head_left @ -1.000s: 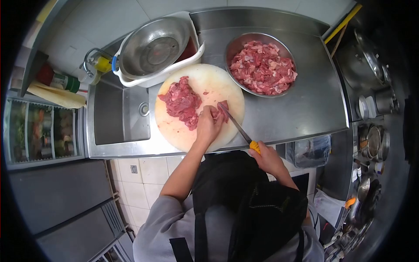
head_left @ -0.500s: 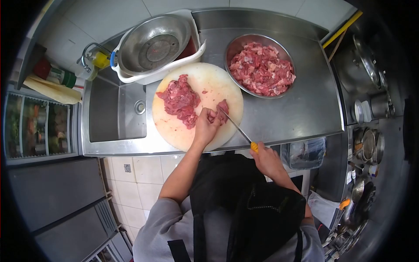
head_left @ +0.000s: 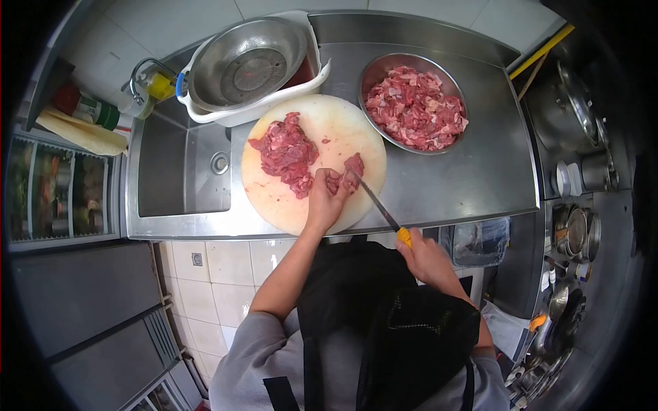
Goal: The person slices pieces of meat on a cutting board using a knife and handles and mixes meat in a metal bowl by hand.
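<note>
My right hand [head_left: 426, 256] is closed round the yellow handle of a knife [head_left: 381, 207], whose blade reaches up and left to a small piece of raw meat [head_left: 351, 172]. My left hand [head_left: 326, 200] has its fingers curled on that same piece and holds it down on a round, pale cutting board [head_left: 274, 212]. Left of my fingers lies a larger pile of raw red meat [head_left: 286, 154]. A metal bowl [head_left: 458, 88] behind the board, to the right, is filled with cut meat chunks [head_left: 415, 108].
A metal colander [head_left: 205, 75] rests in a white basin [head_left: 255, 103] at the back left. Beside the board is a steel sink [head_left: 161, 171] with a curved tap [head_left: 135, 85]. Pots [head_left: 579, 116] and pans stand along the right side.
The knife blade and my right hand have shifted slightly right and down. My left hand stays on the meat. The whole view has moved a little.
</note>
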Motion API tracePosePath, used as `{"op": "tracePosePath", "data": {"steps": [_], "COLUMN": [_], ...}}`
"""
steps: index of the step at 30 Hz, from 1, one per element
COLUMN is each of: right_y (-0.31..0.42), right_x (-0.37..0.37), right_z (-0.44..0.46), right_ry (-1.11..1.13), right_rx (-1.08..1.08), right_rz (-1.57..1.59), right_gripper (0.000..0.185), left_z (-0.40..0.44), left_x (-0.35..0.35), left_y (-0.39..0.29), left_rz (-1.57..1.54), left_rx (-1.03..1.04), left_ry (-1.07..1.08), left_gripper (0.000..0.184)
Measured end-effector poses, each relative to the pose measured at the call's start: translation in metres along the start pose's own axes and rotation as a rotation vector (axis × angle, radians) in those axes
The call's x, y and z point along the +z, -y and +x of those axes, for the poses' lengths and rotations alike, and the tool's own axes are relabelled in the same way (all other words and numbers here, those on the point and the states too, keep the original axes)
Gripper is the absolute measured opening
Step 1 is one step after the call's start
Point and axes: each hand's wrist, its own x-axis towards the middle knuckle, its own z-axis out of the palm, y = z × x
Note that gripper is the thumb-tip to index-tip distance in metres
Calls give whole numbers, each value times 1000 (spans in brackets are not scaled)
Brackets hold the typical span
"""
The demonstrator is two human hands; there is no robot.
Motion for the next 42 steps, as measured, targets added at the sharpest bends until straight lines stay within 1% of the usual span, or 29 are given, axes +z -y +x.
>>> {"op": "tracePosePath", "data": {"steps": [1, 3, 4, 5, 7, 10, 12, 16, 18, 20, 22, 23, 25, 26, 27, 28, 31, 32, 34, 36, 37, 39, 40, 42], "right_y": [3, 0, -2, -3, -6, -12, -5, 8, 16, 16, 11, 11, 10, 7, 3, 2, 6, 9, 16, 21, 23, 16, 13, 9], "right_x": [1, 12, 16, 16, 15, 17, 9, 9, 9, 6, -2, -6, -15, -14, -10, -10, -14, -13, -7, -11, -13, -9, -9, -14], "right_z": [-3, -3, -1, 1, 6, 17, 19, 27, 34, 31, 17, 15, 14, 18, 24, 29, 34, 34, 31, 30, 31, 34, 36, 40], "right_ry": [54, 63, 74, 75, -44, -51, -42, -37, -20, -1, 16, 21, 75, 75, 63, 47, 64, 66, 12, 19, 26, 11, -4, -9], "right_rx": [25, 62, 95, 96, 64, 22, 49, 82, 88, 85, 156, 153, 272, 273, 182, 89, 92, 91, 93, 98, 105, 127, 142, 146], "right_rz": [-8, -49, -89, -89, -111, -156, -181, -215, -208, -208, -229, -232, -268, -269, -228, -187, -166, -165, -200, -210, -229, -214, -205, -206], "right_gripper": [42, 41, 40, 40, 39, 37, 37, 37, 38, 39, 41, 41, 41, 41, 41, 41, 42, 42, 42, 43, 43, 43, 43, 43], "left_z": [0, 1, 0, -2, -9, -18, -21, -25, -24, -19, -16, -15, -16, -18, -20, -23, -27, -28, -33, -33, -33, -43, -48, -60], "left_x": [0, 0, -1, -3, -5, -4, -7, -7, -8, -16, -28, -34, -38, -37, -37, -39, -51, -58, -64, -64, -66, -69, -73, -81], "left_y": [4, 9, 12, 8, 2, -1, -1, -9, -11, -1, 12, 13, 13, -3, -11, -9, 3, 4, 5, -4, -7, -12, -11, -16], "left_rz": [-2, -81, -82, -51, -17, -45, 24, 50, 125, 120, 118, 159, 197, 221, 246, 247, 271, 318, 374, 372, 376, 392, 391, 206], "left_rx": [-1, -67, -68, -56, -48, 6, -11, -11, 34, 41, 42, 49, 58, 74, 90, 93, 71, 60, 41, -65, -61, -148, -148, -171], "left_ry": [1, -13, -12, 3, 21, 20, 9, 42, 38, 9, -32, -50, -72, -29, 15, 14, 31, 32, 39, 83, 90, 145, 151, 167], "left_gripper": [22, 21, 21, 21, 21, 20, 19, 18, 19, 19, 20, 20, 21, 21, 22, 22, 21, 18, 15, 14, 14, 13, 13, 21]}}
